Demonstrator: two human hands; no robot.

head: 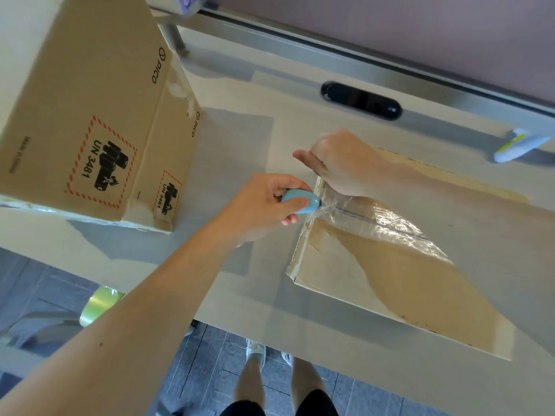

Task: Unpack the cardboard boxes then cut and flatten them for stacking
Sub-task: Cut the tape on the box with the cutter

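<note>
- Now: table (240, 295) carries the work. The low box (405, 280) lies on its right half, taped top face up.
- Right hand (342, 163) bears down on the low box's far left corner. Its fingers are hidden, so I cannot tell whether they hook the edge.
- Left hand (261, 205) is clamped round the blue cutter (303, 201), whose tip is at the near end of the clear tape seam (375, 217).
- Judgement: keep the blade shallow and run it straight along the seam line. Keep the bracing hand off that line and the box pinned.
- Count: cardboard boxes three, namely the low box, the large standing box (84, 85) and the smaller box (168, 151) touching it.
- Count: hands two, blue cutter one, white-and-green tool (519, 145) one, green tape roll (96, 304) one.
</note>
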